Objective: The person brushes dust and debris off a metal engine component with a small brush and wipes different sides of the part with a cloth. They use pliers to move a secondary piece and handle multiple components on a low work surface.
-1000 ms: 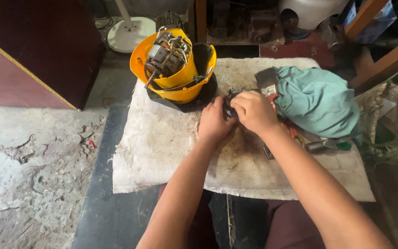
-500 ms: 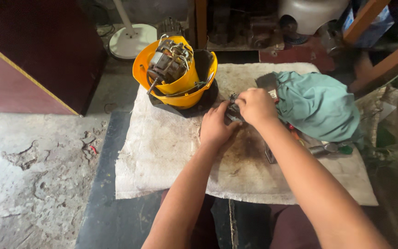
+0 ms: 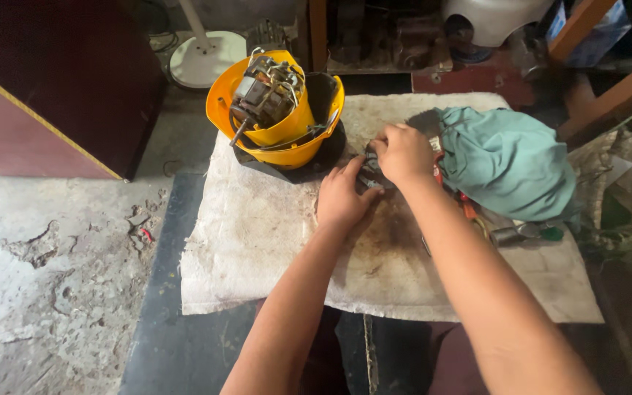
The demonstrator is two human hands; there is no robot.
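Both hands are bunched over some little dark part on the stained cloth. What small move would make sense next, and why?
Probably lift the small dark part slightly toward the camera. The left hand and right hand pinch it between them low on the stained cloth, and their fingers hide most of it, so it cannot be seen clearly there.

My left hand and right hand cover nearly all of a small dark metal part; its shape cannot be told. Near the cloth's right edge, the teal rag hides the tools beneath it. My forearms are cut off by the bottom edge.
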